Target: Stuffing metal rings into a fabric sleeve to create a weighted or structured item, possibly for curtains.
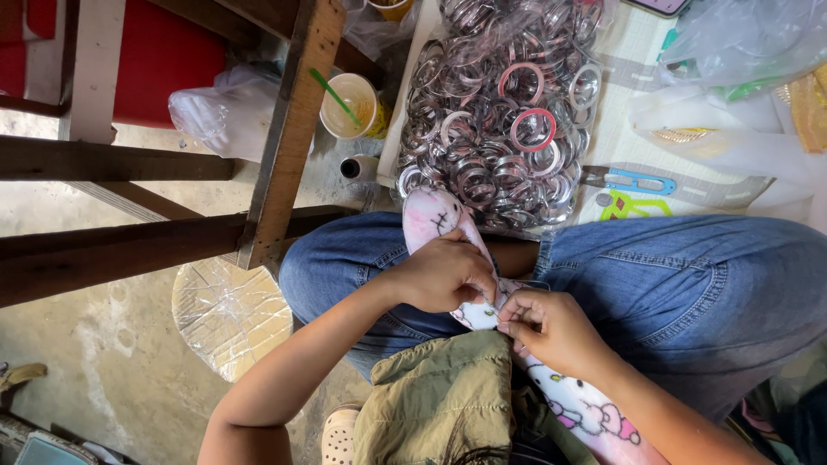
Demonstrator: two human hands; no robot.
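2 hands on lap, left hand grip clenched on pink cushion, right hand grip pinching its edge beside

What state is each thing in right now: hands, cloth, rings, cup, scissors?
Left hand: closed, gripping the pink patterned cloth.
Right hand: fingertips pinched on the cloth's edge.
Pink patterned cloth: draped across the lap, held by both hands.
Metal rings: heaped loose, a few with pink rims.
Cup: upright, open, green straw inside.
Blue-handled scissors: lying flat, blades closed, untouched.
Small dark bottle: upright, apparently uncapped.
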